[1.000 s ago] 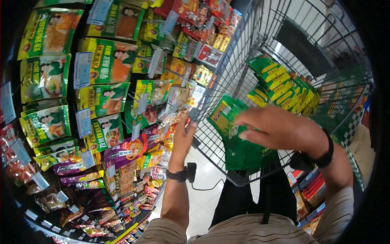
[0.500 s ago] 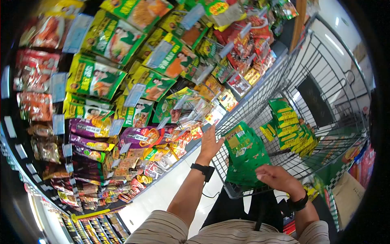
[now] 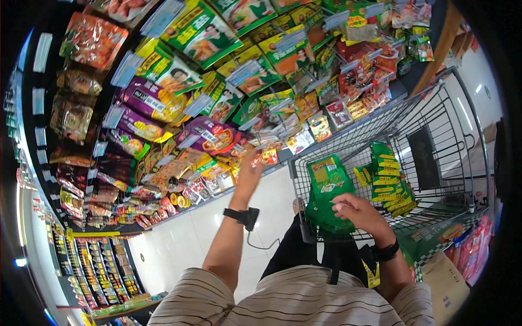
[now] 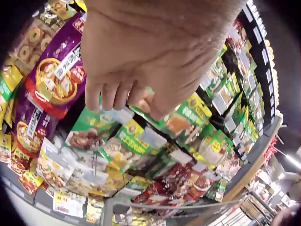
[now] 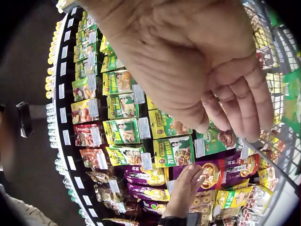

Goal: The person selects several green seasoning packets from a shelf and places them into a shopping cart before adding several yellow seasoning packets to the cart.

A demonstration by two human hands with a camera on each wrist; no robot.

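Observation:
My left hand [image 3: 249, 176] reaches toward the lower shelf packets, its fingers loosely extended and nothing held. It is nearest a purple packet [image 3: 209, 136] with a bowl of food printed on it. In the left wrist view the fingers of that hand [image 4: 136, 70] overlap green and yellow food packets [image 4: 124, 146]. Over the near end of the shopping cart [image 3: 296, 190], my right hand [image 3: 360, 213] hangs with relaxed fingers and grips nothing. It overlaps the large green bags [image 3: 328, 176] in the cart. The right wrist view shows this hand [image 5: 202, 70] with its palm visible.
Hanging packets with price tags [image 3: 244, 72] fill the shelf on the left. A row of green and yellow packets [image 3: 389, 182] leans deeper in the cart. A cardboard box [image 3: 443, 280] stands at the right, and pale floor tiles [image 3: 185, 244] lie below.
The head view has turned, so the cart and shelf appear shifted. My left hand has moved from beside the cart's rim toward the purple packets. The right hand has drawn back over the green bags.

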